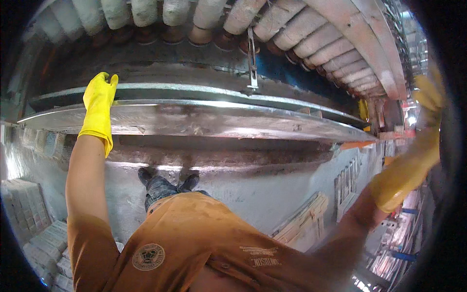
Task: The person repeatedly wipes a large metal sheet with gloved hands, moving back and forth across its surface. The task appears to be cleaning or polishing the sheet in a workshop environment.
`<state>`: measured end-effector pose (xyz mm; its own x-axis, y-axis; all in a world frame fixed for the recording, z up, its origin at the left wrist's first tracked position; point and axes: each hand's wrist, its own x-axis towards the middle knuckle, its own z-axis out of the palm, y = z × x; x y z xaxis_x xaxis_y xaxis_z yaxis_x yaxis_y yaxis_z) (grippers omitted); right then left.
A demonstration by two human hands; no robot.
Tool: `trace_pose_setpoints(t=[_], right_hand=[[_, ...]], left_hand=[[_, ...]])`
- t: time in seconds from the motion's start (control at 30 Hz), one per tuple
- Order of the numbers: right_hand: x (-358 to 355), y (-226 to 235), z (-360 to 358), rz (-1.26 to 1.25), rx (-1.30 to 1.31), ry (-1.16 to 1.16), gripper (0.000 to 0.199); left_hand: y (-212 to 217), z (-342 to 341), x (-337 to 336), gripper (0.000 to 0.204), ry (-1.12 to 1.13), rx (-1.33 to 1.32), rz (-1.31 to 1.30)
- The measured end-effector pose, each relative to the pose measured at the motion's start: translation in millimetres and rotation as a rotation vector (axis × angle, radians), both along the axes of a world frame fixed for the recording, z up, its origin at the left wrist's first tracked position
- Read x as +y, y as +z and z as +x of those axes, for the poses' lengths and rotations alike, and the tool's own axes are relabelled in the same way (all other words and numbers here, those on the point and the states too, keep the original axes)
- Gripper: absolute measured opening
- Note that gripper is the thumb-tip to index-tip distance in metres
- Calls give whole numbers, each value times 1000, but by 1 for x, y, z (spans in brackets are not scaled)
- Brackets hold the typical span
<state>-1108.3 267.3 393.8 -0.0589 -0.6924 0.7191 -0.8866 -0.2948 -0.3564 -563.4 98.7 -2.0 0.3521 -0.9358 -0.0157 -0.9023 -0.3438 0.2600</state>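
Note:
My left hand [99, 95], in a yellow rubber glove, reaches over a long metal rail [204, 118] and across a pale-edged strip [194, 88] behind it. Its fingers are curled near the thumb; whatever lies between them is hidden. Far to the right, my right hand [429, 97], also in a yellow glove, is raised and blurred by motion. Its fingers look stretched out, and nothing shows in them. A slotted metal bracket [252, 61] hangs down to the strip near the middle.
A row of thick, pale cylinders [209, 12] curves above the dark trough [160, 70]. Wooden pallet pieces [306, 216] lie on the grey floor [228, 194] at right. Stacked pale blocks [48, 243] stand at lower left. My feet [189, 181] are close to the machine's base.

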Motion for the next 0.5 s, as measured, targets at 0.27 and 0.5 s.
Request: trace_pose_setpoints(t=[0.27,0.5], right_hand=[[-10,-92,-3,175,-205,-2,59],[-1,-20,38,-18,-523,310,28]], left_hand=[[-10,-16,2,64,-47,19,-69],[5,5,3,51,26,38,-220]])
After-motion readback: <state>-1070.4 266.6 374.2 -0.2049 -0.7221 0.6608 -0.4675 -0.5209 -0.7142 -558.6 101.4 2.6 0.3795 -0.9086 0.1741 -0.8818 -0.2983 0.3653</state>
